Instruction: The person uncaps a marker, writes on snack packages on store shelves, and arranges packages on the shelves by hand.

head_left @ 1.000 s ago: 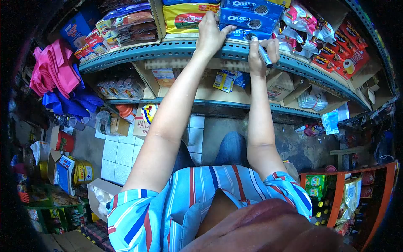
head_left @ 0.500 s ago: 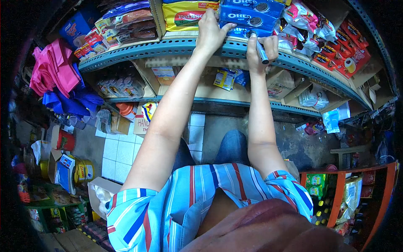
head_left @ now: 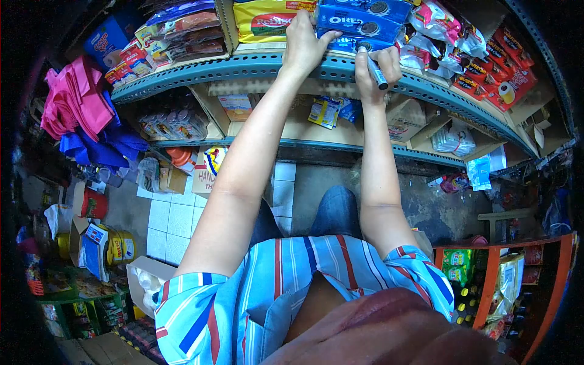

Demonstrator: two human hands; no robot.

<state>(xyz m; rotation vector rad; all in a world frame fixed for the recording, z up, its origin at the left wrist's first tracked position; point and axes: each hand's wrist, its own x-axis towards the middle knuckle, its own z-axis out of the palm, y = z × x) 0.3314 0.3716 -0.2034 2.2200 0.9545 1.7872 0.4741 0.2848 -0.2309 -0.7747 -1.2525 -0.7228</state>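
Note:
My left hand point(head_left: 302, 47) reaches up to the shelf, thumb spread away from the fingers. Its fingertips touch the right end of a yellow Rebisco pack point(head_left: 261, 23), and the thumb lies against the front of the stacked blue Oreo packs point(head_left: 350, 23). In my right hand point(head_left: 389, 66) is a slim, dark-ended marker point(head_left: 377, 72), slanting across the palm with the fingers curled round it. This hand is at the shelf's front edge, just below the lowest Oreo pack. The marker's upper end is close to that pack.
The perforated blue-grey shelf edge point(head_left: 243, 68) runs across in front of me. White-and-pink packs point(head_left: 435, 23) and red biscuit packs point(head_left: 486, 70) lie to the right. Pink bags point(head_left: 76, 100) hang at left. An orange rack point(head_left: 493, 286) stands behind on the right.
The view has shifted very slightly. My right hand and the marker have moved a little downward and left; my left hand keeps its place by the packs.

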